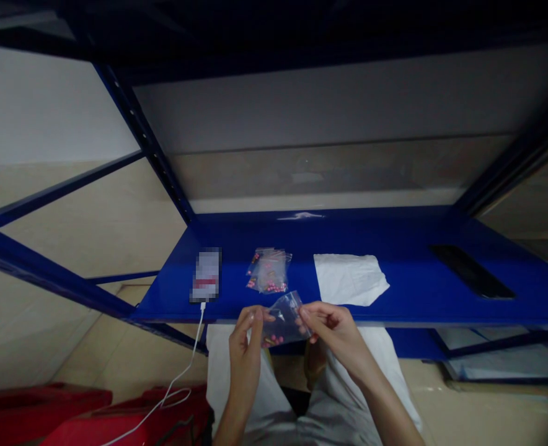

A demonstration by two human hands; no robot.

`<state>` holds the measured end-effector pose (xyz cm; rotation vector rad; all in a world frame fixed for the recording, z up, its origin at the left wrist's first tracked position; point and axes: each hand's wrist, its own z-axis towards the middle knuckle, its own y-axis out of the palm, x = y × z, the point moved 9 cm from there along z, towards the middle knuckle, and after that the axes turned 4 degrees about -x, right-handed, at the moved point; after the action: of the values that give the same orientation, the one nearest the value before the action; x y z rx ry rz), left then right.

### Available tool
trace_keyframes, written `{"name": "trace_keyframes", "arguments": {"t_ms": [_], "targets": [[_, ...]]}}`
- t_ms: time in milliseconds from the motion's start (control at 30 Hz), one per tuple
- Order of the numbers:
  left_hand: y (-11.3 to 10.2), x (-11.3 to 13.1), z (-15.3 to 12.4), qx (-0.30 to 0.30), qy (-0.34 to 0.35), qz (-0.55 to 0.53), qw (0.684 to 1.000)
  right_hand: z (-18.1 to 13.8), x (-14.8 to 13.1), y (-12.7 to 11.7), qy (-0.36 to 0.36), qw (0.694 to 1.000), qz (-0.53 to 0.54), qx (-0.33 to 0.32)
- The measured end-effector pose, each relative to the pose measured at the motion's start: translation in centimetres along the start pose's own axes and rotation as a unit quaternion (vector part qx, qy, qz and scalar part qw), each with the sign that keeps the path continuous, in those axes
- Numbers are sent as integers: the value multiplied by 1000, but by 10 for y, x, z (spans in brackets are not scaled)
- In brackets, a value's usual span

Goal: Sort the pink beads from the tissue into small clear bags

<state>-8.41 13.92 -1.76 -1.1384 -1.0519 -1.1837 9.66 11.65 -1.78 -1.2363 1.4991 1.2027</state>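
Note:
Both my hands hold a small clear plastic bag [284, 322] with pink beads at its bottom, just in front of the blue shelf's front edge [395, 319]. My left hand [246, 337] pinches the bag's left top corner. My right hand [332, 328] pinches its right top edge, fingers closed. On the shelf just beyond lies a pile of similar small bags with pink beads [269, 271].
A phone [206, 274] lies on the shelf at the left with a white cable [181, 378] hanging down. A white cloth or paper [348, 279] lies to the right, a dark flat object [472, 271] farther right. Red bags [129, 421] sit on the floor at lower left.

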Motion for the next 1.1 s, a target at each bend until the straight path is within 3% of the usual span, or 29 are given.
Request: {"name": "trace_keyframes", "arguments": {"t_ms": [100, 200, 267, 367, 467, 1100], "targets": [[-5, -7, -3, 22, -10, 21, 999, -7, 2, 12, 16, 998, -10, -60], [-24, -1, -14, 135, 27, 80, 987, -14, 7, 26, 28, 993, -28, -112], [-27, 14, -25, 175, 84, 119, 974, -16, 8, 30, 19, 993, -41, -108], [-7, 31, -36, 94, 135, 151, 975, -17, 10, 33, 5, 994, -66, -91], [13, 33, -40, 16, 109, 137, 984, -20, 12, 35, 4, 993, -82, -83], [28, 30, -44, -58, 87, 50, 993, -26, 13, 30, -5, 993, -103, -56]]}}
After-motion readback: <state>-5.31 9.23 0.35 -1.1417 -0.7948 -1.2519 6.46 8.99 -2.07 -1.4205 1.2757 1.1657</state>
